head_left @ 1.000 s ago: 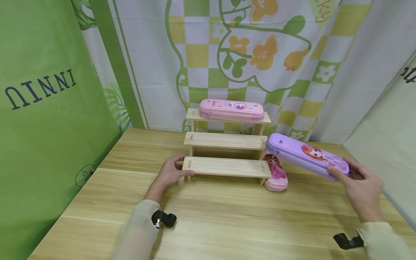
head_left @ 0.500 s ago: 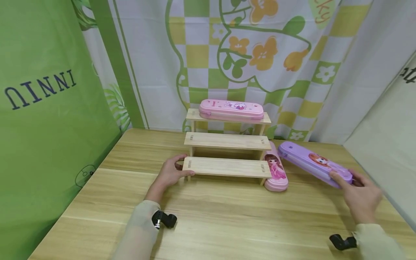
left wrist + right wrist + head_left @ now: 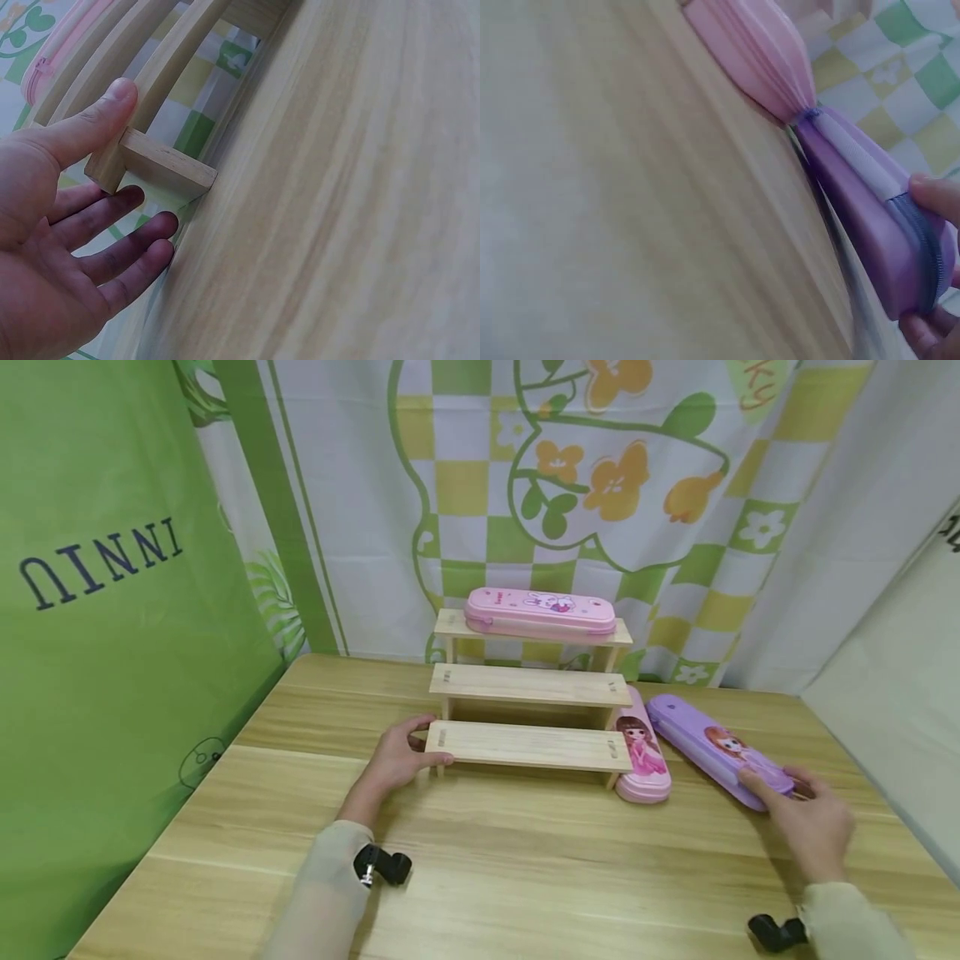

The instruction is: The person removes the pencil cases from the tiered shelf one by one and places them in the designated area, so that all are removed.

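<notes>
My left hand (image 3: 399, 757) grips the left end of the lowest board of a three-tier wooden display stand (image 3: 525, 745). In the left wrist view the thumb lies over the board's edge. With my right hand (image 3: 810, 820) I hold the near end of a purple zipped pencil case (image 3: 693, 743) with a red-haired girl on its lid. It slants to the right of the stand, and the right wrist view shows a narrow gap beneath it. Between stand and purple case lies a pink pencil case (image 3: 641, 760) with a girl in a pink dress, partly hidden by the stand.
Another pink pencil case (image 3: 536, 603), with a rabbit print, rests on the stand's top tier. The middle and bottom boards are bare. All stands on a wooden table (image 3: 525, 868), with a patterned curtain (image 3: 465, 485) behind and a green cloth (image 3: 112, 693) at the left.
My right hand has lowered the purple pencil case toward the table, right of the pink one, uncovering the pink case's far end. The left hand keeps its grip; the view shifts slightly.
</notes>
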`<action>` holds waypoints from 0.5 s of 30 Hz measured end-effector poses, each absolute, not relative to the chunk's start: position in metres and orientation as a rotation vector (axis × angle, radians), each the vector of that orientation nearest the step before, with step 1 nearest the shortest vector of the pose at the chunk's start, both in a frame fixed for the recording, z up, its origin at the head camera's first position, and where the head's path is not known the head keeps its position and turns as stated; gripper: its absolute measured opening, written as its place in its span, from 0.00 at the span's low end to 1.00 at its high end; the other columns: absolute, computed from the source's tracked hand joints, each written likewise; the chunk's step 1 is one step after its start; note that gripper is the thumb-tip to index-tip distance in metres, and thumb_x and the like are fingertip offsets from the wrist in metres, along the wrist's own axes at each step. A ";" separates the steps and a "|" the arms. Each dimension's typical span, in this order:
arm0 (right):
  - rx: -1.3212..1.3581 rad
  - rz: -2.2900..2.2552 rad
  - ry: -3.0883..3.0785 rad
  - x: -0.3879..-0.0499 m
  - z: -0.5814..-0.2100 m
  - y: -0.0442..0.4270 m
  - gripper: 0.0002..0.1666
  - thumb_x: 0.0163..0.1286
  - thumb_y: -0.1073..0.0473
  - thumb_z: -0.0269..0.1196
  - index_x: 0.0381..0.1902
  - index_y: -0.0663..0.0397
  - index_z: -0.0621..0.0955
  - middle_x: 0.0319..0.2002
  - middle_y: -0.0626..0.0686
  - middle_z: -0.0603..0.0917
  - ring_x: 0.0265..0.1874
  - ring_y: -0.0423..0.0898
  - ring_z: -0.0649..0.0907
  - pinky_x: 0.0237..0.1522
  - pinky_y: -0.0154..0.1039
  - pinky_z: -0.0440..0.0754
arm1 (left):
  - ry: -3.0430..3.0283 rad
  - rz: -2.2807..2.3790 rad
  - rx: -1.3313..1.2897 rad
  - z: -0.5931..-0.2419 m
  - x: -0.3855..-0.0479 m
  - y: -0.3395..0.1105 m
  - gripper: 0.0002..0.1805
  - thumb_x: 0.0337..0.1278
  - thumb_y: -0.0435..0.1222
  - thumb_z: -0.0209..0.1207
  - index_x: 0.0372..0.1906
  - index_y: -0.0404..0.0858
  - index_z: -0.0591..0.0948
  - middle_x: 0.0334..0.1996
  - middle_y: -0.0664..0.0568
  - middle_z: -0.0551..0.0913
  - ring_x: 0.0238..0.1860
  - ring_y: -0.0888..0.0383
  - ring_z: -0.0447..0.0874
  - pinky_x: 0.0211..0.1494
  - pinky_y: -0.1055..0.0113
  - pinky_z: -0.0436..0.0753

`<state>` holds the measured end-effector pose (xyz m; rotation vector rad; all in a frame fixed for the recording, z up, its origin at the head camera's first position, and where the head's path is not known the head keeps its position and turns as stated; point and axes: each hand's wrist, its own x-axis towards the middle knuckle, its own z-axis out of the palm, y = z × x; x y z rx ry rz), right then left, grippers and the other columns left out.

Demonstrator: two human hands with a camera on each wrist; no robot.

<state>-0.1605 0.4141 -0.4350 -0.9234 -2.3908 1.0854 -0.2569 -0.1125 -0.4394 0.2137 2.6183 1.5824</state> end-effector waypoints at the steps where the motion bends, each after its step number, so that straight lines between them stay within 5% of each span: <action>1: -0.888 1.053 -2.428 -0.160 -0.436 0.412 0.51 0.53 0.35 0.76 0.68 0.57 0.76 0.55 0.62 0.86 0.31 0.24 0.72 0.34 0.25 0.67 | 2.618 1.584 0.214 -0.439 -0.257 -0.113 0.43 0.49 0.41 0.77 0.71 0.38 0.72 0.65 0.40 0.77 0.53 0.45 0.82 0.48 0.58 0.84; 4: -0.774 0.977 -2.528 -0.159 -0.437 0.407 0.50 0.56 0.37 0.75 0.69 0.60 0.75 0.61 0.69 0.80 0.41 0.43 0.82 0.35 0.29 0.67 | 2.619 1.580 0.214 -0.439 -0.257 -0.113 0.43 0.49 0.41 0.77 0.71 0.38 0.71 0.65 0.40 0.76 0.53 0.45 0.82 0.48 0.58 0.84; 7: -0.688 0.929 -2.600 -0.157 -0.437 0.401 0.49 0.58 0.37 0.74 0.68 0.63 0.75 0.59 0.73 0.80 0.52 0.61 0.81 0.35 0.33 0.67 | 2.617 1.581 0.212 -0.440 -0.257 -0.114 0.44 0.48 0.41 0.77 0.71 0.38 0.71 0.65 0.40 0.76 0.54 0.45 0.82 0.47 0.58 0.84; 15: -0.505 0.902 -2.699 -0.153 -0.439 0.393 0.47 0.58 0.38 0.74 0.65 0.66 0.77 0.53 0.73 0.83 0.35 0.39 0.80 0.29 0.26 0.70 | 2.617 1.590 0.212 -0.440 -0.257 -0.112 0.43 0.48 0.40 0.77 0.71 0.38 0.72 0.64 0.40 0.78 0.53 0.46 0.82 0.45 0.60 0.84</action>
